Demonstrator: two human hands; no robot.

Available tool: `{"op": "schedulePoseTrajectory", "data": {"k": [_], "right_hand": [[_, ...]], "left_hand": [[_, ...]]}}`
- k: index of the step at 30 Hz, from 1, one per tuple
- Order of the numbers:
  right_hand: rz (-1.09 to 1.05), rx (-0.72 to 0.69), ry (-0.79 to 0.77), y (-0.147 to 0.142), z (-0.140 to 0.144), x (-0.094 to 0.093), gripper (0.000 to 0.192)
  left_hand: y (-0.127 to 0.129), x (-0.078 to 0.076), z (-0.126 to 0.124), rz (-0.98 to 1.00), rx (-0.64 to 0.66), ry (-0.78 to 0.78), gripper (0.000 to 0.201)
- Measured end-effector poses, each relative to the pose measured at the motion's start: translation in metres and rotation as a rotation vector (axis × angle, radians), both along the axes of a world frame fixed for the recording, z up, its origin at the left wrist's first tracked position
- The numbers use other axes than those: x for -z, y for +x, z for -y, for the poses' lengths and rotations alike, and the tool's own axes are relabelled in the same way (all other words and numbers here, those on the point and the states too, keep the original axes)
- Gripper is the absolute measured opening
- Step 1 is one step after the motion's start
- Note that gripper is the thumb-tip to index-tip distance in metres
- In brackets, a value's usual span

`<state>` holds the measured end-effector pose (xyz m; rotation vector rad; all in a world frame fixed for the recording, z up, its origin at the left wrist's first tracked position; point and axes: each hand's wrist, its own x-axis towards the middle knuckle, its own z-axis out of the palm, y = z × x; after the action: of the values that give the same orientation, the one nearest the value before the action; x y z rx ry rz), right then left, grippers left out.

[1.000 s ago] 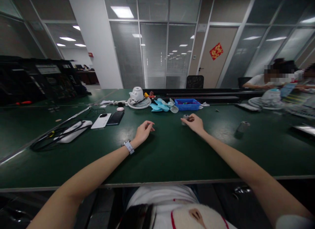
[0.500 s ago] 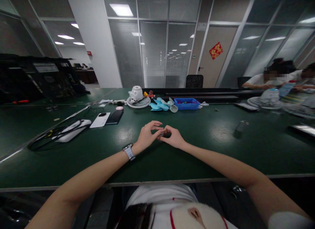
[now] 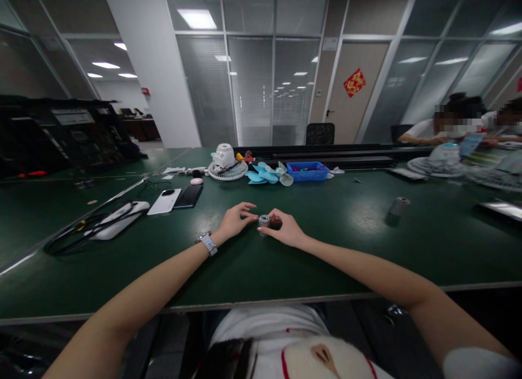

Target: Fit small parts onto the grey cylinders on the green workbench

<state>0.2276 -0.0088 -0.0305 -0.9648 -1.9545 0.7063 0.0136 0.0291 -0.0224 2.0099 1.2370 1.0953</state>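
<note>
Small cylinder (image 3: 263, 222) between both hands' fingers (image 3: 249, 216)

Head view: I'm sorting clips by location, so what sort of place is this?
Likely a shared assembly workshop in an office building: long green bench, a taken-apart fan, a blue parts tray, glass partitions behind.

Bare arms, white wristwatch (image 3: 206, 242), white red-trimmed shirt (image 3: 269, 330).
</note>
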Motion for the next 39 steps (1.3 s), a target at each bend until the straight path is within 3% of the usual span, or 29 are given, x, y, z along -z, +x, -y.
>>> {"op": "schedulePoseTrajectory", "data": {"k": [3,5,9,13,17,21,26,28,30,32,34,39], "right_hand": [[-0.013,0.028,0.038,0.008,-0.009,-0.002,0.034],[-0.023,0.122,0.083,0.025,-0.024,-0.006,0.035],[0.033,0.549,0.197,0.094,-0.070,-0.015,0.038],[0.199,1.030,0.143,0.179,-0.103,-0.013,0.040],[0.334,1.252,0.028,0.233,-0.111,-0.001,0.045],[0.325,1.386,-0.030,0.248,-0.111,0.006,0.047],[0.305,1.460,-0.096,0.246,-0.109,0.006,0.050],[0.295,1.482,-0.047,0.239,-0.107,0.003,0.057],[0.308,1.461,0.111,0.223,-0.105,-0.004,0.065],[0.351,1.306,0.302,0.193,-0.100,-0.012,0.065],[0.421,0.996,0.429,0.151,-0.089,-0.018,0.055],[0.634,0.058,0.516,0.036,-0.042,-0.012,0.041]], "left_hand": [[-0.001,0.006,-0.004,-0.035,0.038,-0.060,0.045],[-0.002,0.007,-0.005,-0.017,0.064,-0.070,0.051],[-0.004,0.007,-0.010,0.099,0.033,-0.092,0.050],[-0.008,0.007,-0.017,0.148,-0.169,-0.105,0.036],[-0.011,0.006,-0.018,0.196,-0.314,-0.137,0.039],[-0.010,0.003,-0.015,0.249,-0.338,-0.149,0.037],[-0.009,0.001,-0.013,0.214,-0.377,-0.164,0.027],[-0.009,0.002,-0.014,0.213,-0.378,-0.172,0.024],[-0.010,0.003,-0.015,0.197,-0.383,-0.176,0.023],[-0.010,0.005,-0.016,0.153,-0.398,-0.176,0.025],[-0.011,0.005,-0.017,0.084,-0.411,-0.172,0.029],[-0.012,0.006,-0.017,-0.036,-0.402,-0.158,0.037]]}}
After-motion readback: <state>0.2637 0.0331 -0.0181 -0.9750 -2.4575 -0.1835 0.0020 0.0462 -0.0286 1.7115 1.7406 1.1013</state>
